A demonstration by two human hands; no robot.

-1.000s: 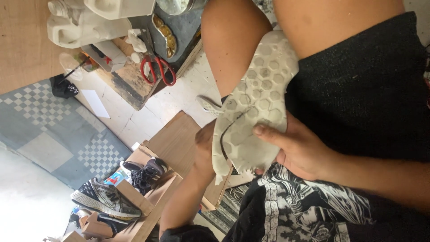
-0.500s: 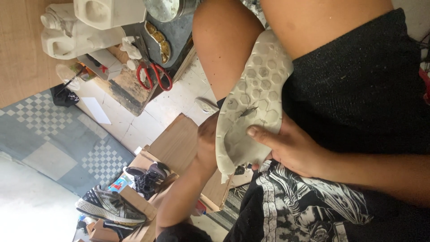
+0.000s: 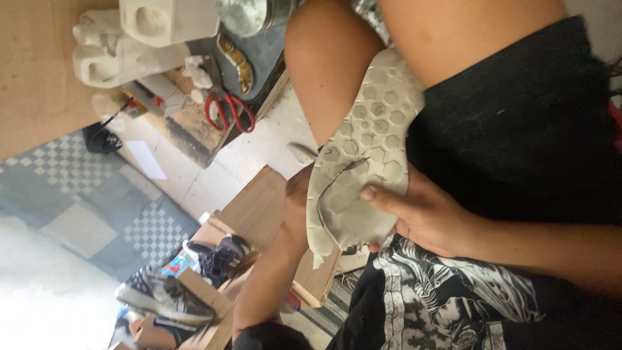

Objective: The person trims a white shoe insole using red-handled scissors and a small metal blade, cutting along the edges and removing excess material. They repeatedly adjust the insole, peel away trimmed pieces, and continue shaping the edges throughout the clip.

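Observation:
A grey shoe sole point(image 3: 369, 123) with a hexagon tread lies against my bare leg point(image 3: 330, 71) and black shorts point(image 3: 518, 129). A curved cut runs across its lower half, leaving a partly loose flap point(image 3: 343, 214). My right hand point(image 3: 427, 220) grips the sole from the right, thumb pressed on the flap and fingers underneath. My left hand point(image 3: 297, 194) is closed at the sole's left edge and mostly hidden behind it. A small grey blade-like tool point(image 3: 301, 153) sticks out above that hand.
A wooden bench point(image 3: 32, 78) at the top left carries white plaster moulds point(image 3: 168, 19), red-handled scissors point(image 3: 227, 110) and a dark tray. Below are pale floor tiles point(image 3: 214, 162), a checkered mat, a low wooden shelf point(image 3: 259, 207) and several sneakers point(image 3: 162, 295).
My right thumb has slid lower onto the cut flap. The cut line in the sole looks longer and the flap stands out more. The view has shifted slightly.

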